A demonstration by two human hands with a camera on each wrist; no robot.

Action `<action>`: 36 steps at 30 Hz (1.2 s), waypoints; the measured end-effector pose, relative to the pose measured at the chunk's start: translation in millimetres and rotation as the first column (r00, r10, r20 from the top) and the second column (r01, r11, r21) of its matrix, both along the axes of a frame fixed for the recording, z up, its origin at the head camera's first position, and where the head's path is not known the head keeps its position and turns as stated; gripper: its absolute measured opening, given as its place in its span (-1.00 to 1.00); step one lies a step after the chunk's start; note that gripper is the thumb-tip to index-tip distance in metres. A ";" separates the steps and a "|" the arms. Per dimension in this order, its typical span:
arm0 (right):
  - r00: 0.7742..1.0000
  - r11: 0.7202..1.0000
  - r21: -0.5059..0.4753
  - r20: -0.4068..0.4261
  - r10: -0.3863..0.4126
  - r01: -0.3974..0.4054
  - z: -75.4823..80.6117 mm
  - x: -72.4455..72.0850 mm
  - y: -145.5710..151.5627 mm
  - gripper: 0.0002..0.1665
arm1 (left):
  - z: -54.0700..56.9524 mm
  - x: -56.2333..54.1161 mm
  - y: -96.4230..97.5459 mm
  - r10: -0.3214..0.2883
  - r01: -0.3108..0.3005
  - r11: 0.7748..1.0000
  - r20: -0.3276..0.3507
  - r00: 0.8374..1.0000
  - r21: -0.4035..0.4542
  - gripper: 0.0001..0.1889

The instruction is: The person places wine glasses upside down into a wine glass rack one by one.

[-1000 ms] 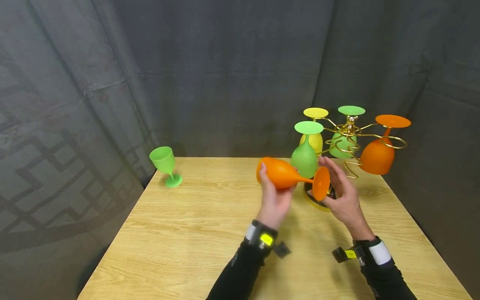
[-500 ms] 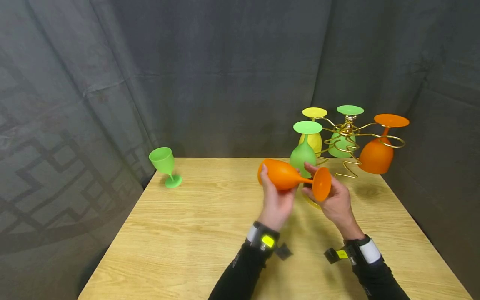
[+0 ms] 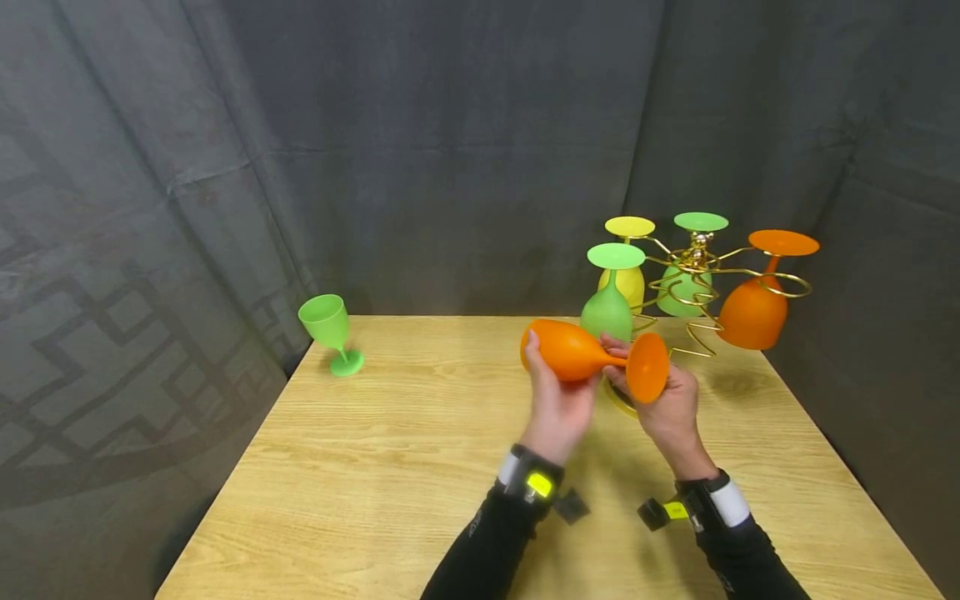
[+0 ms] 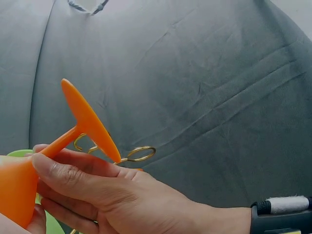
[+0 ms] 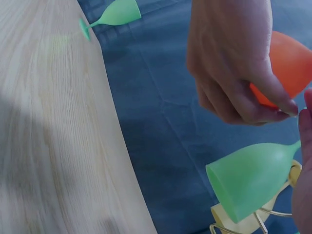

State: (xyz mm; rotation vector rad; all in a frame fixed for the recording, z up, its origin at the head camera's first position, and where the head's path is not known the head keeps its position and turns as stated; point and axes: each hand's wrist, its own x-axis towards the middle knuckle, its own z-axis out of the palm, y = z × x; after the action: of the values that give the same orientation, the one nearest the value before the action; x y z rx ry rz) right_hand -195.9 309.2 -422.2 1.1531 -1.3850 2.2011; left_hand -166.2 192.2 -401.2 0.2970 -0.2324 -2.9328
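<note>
An orange goblet (image 3: 566, 350) lies sideways in the air over the table, its round foot toward the right. My left hand (image 3: 558, 421) grips its bowl, thumb on the near side. At the stem, just behind the foot, my right hand (image 3: 671, 408) pinches with thumb and fingers; the left wrist view shows that thumb (image 4: 56, 168) where stem meets bowl. Behind the hands stands a gold wire rack (image 3: 701, 258) with upside-down goblets: a front green one (image 3: 607, 312), a yellow one (image 3: 630, 287), a rear green one (image 3: 684, 292) and an orange one (image 3: 752, 315). My right hand hides much of the rack's base.
Another green goblet (image 3: 326, 323) stands upright near the table's left back corner. The wooden table (image 3: 375, 467) ends at grey curtains (image 3: 450, 167) behind and on both sides. A gold ring (image 3: 798, 287) of the rack juts out at the right.
My right hand has moved left from beside the foot and closed its fingers on the stem. The left hand and the orange goblet have shifted slightly right.
</note>
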 end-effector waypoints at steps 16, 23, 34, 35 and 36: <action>1.000 0.997 -0.068 0.011 -0.027 0.028 0.0 2.9 -2.6 -0.69 | 0.0 -0.1 -1.1 -0.044 0.043 0.999 -0.044 0.998 -0.029 -0.08; 0.999 0.995 -0.092 0.031 -0.041 0.044 6.1 2.7 -3.1 -0.70 | -0.3 0.1 0.5 -0.055 0.050 0.997 -0.083 0.995 -0.062 -0.08; 0.995 0.994 -0.069 0.059 -0.083 0.087 19.1 3.2 10.2 -0.69 | -11.0 2.8 -17.2 -0.026 0.030 0.968 0.019 0.999 -0.248 0.01; 0.993 0.993 -0.058 0.062 -0.096 0.100 20.1 3.3 11.6 -0.69 | -12.0 2.0 -21.3 -0.023 0.030 0.956 0.027 0.999 -0.291 0.04; 0.993 0.993 -0.053 0.067 -0.099 0.102 21.1 3.4 12.8 -0.68 | -12.8 1.5 -25.4 -0.019 0.030 0.945 0.039 0.999 -0.325 0.08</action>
State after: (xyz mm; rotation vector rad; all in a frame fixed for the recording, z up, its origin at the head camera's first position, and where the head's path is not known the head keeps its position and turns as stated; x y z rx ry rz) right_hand -192.5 322.0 -401.1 0.9794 -1.3665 2.2090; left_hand -164.7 166.8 -413.9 0.2964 -0.7213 -2.8491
